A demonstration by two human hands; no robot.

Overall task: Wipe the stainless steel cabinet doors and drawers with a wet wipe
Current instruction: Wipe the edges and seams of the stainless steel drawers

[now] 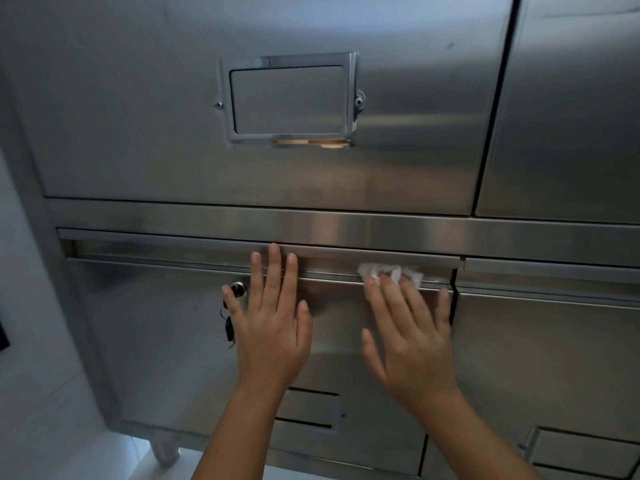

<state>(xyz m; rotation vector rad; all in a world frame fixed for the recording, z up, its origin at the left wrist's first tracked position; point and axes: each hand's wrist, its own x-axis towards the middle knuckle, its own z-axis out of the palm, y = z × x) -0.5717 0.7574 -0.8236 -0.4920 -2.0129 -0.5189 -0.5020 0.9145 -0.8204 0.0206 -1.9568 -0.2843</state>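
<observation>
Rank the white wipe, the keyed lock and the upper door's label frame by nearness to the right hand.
1. Crumpled white wet wipe: pressed by the right hand.
2. Round chrome lock with keys: to the left.
3. Rectangular steel label frame: high on the upper door.

No legible text anywhere; label holder (289, 98) seemingly blank.
</observation>
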